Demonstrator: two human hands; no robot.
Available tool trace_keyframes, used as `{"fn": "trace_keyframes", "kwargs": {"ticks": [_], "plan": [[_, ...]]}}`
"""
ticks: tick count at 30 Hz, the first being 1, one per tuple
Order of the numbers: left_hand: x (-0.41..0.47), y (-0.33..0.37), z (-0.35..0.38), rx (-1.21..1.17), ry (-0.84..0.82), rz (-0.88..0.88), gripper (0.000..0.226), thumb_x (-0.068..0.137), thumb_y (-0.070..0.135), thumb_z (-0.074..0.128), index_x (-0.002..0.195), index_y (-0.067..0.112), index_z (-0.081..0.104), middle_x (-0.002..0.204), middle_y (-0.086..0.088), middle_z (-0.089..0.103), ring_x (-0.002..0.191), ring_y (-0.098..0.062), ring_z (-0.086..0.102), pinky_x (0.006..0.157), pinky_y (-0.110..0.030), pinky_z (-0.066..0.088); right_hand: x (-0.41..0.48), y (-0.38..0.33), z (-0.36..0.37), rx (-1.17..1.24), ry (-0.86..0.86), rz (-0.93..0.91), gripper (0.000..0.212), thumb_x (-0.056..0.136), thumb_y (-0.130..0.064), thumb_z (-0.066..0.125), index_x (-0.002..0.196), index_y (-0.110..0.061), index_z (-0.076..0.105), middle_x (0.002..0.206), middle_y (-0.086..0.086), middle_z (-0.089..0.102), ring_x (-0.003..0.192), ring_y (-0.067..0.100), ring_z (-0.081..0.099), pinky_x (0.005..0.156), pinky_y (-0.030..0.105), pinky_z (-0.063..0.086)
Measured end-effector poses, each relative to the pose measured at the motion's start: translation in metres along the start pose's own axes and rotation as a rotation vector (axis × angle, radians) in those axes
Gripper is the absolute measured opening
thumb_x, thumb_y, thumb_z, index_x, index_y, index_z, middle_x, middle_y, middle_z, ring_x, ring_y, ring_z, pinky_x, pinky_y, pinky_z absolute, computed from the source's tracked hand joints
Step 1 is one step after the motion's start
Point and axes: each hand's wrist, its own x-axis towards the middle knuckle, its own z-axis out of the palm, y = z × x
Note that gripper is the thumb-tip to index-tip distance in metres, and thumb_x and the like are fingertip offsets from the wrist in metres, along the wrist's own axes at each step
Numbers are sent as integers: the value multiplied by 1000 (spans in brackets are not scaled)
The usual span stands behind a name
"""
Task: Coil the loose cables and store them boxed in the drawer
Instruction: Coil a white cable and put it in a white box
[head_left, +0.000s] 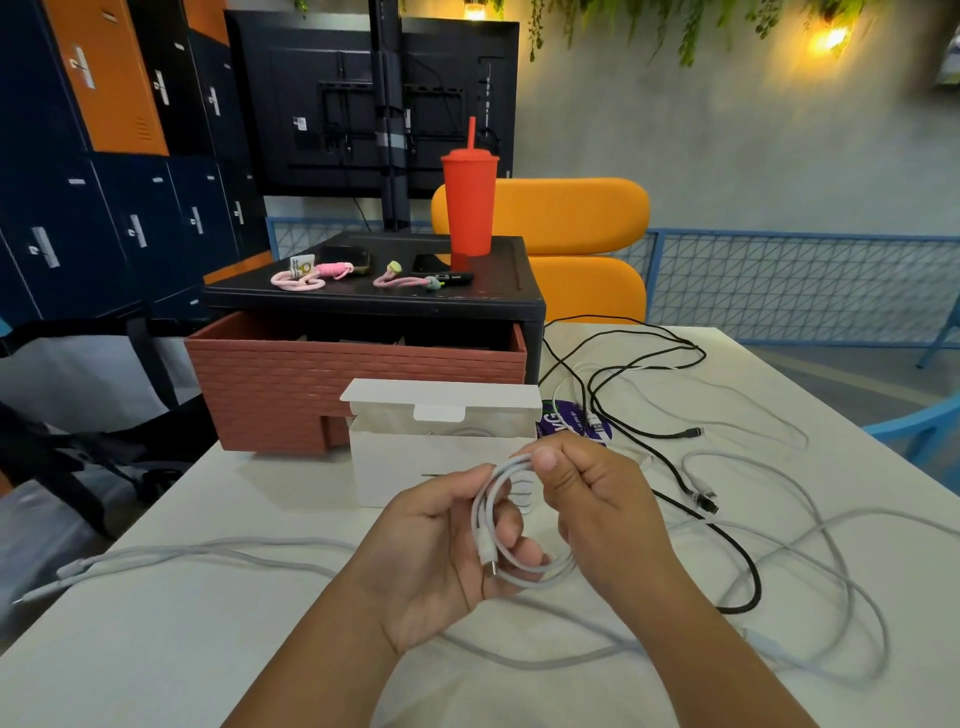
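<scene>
At lower centre of the frame the white cable coil (480, 514) stands as a loop, its long axis running top to bottom. The left hand (441, 540) curls round its lower part and the right hand (597, 514) fingers (545, 462) pinch its top. The open white box (415, 467) sits on the table (208, 597) just above, likely nearer the right hand

Just right of the white box (415, 470) lies a purple label (551, 427) with large white letters reading "VG"; its smaller print is too fine to read. Far left behind the box, the tags on the lockers (130, 218) are blurred.
</scene>
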Motion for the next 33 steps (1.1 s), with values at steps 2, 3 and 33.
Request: {"fn": "trace_keyframes", "kwargs": {"ticks": [2, 3, 33], "plan": [[1, -1, -1, -7, -3, -2, 38, 82, 23, 43, 56, 9, 67, 51, -7, 57, 47, -21, 62, 51, -29, 54, 1, 1, 0, -8, 20, 16, 24, 91, -22, 52, 69, -19, 61, 47, -16, 48, 43, 0, 44, 45, 8, 33], [2, -2, -2, -11, -7, -1, 34, 82, 22, 48, 57, 8, 66, 54, -8, 58, 48, -21, 62, 49, -30, 54, 1, 2, -1, -11, 28, 24, 24, 91, -20, 53, 68, -18, 60, 46, -16, 48, 43, 0, 44, 45, 8, 32], [1, 6, -15, 188, 77, 45, 12, 67, 11, 72, 61, 15, 63, 78, -7, 67, 65, -16, 60, 56, -26, 52, 3, 14, -5, -322, 97, -184, 23, 85, -34, 48, 69, -23, 59, 63, -19, 55, 60, -2, 50, 55, 8, 36]]}}
